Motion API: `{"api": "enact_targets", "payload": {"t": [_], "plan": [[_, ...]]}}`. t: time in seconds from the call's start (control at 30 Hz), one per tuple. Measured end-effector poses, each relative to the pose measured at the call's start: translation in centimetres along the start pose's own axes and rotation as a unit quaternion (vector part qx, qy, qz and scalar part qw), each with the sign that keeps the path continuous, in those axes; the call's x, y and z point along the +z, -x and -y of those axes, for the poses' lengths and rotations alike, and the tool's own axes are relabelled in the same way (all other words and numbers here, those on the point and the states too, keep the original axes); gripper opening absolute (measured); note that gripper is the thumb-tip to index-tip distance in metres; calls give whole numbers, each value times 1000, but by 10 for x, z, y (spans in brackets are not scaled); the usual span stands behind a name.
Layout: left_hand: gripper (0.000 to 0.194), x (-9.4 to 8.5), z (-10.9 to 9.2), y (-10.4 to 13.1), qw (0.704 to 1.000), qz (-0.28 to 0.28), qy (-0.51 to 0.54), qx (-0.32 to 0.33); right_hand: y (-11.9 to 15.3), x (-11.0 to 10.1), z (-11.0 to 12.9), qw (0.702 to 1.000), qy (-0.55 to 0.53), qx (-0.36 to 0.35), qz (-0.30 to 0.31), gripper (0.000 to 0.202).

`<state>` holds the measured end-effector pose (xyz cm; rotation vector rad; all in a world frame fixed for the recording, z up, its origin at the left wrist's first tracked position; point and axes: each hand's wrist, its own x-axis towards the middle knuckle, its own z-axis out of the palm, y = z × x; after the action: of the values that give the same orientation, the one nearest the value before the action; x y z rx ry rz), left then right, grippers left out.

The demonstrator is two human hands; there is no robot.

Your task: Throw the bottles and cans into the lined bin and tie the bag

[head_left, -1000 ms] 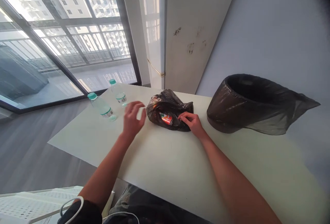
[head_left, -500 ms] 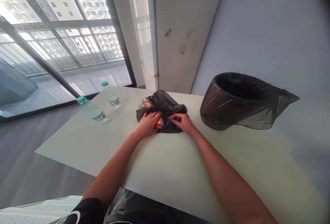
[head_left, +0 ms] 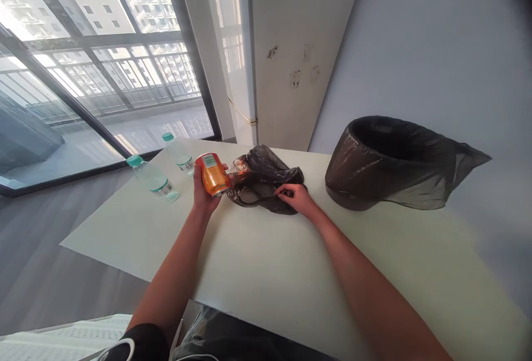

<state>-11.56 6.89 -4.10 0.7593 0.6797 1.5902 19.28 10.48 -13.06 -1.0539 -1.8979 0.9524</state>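
We've got the left hand (head_left: 203, 194) wrapped around an orange can (head_left: 213, 175), right hand (head_left: 296, 198) pinching the black bag (head_left: 266, 175). Tug too hard and that thin plastic could rip.

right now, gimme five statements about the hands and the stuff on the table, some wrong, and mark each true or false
1. The left hand holds an orange-red can. True.
2. The right hand is at the crumpled black bag. True.
3. Two clear bottles with green caps are on the table. True.
4. The orange-red can rests on the table. False: it is held up in the left hand.
5. The black-lined bin is nearer the left hand than the right hand. False: it is nearer the right hand.
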Motion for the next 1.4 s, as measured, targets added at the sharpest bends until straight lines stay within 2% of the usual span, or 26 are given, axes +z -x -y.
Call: {"api": "enact_targets", "payload": {"t": [0.1, 0.2, 0.3, 0.37, 0.43, 0.5, 0.57, 0.67, 0.77, 0.9, 0.97, 1.07, 1.17, 1.27, 1.4], "plan": [[59, -15, -6, -9, 995, -66, 43, -54, 1, -1, 1, 1000, -20, 17, 3, 19], [51, -28, -7, -16, 992, -87, 28, -83, 2, -1, 1, 999, -32, 35, 11, 22], [49, -38, -4, -21, 989, -101, -102, -32, 2, -1, 1, 999, -36, 32, 10, 23], [60, -43, -1, -23, 973, -131, -189, 13, 2, 0, 2, 999, -39, 33, 9, 23], [81, -45, 1, -23, 945, -169, -274, 65, 1, 0, 2, 998, -44, 37, 10, 23], [90, -45, 2, -21, 898, -196, -375, 120, 1, 1, 2, 998, -47, 34, 9, 23], [84, -45, 2, -18, 836, -204, -482, 163, 0, 1, 2, 999, -45, 27, 7, 23], [66, -47, 2, -17, 760, -196, -586, 201, 0, 1, 3, 998, -47, 29, 7, 21], [59, -50, 4, -19, 722, -185, -629, 219, 0, 1, 3, 995, -84, 48, 6, 23], [75, -55, 3, -22, 710, -183, -639, 234, 0, 2, 1, 993, -105, 54, 9, 23], [70, -56, 1, -22, 697, -193, -641, 257, 0, 2, 1, 993, -107, 50, 9, 23], [52, -55, -2, -21, 685, -198, -637, 292, 0, 2, 2, 992, -117, 51, 7, 23], [46, -53, -6, -19, 692, -187, -624, 312, 0, 2, 4, 991, -122, 53, 5, 24], [49, -50, -8, -18, 705, -173, -608, 323, 0, 2, 6, 992, -118, 52, 4, 24], [50, -52, -5, -24, 717, -155, -606, 308, 0, 3, 6, 992, -119, 51, -1, 25]]}}
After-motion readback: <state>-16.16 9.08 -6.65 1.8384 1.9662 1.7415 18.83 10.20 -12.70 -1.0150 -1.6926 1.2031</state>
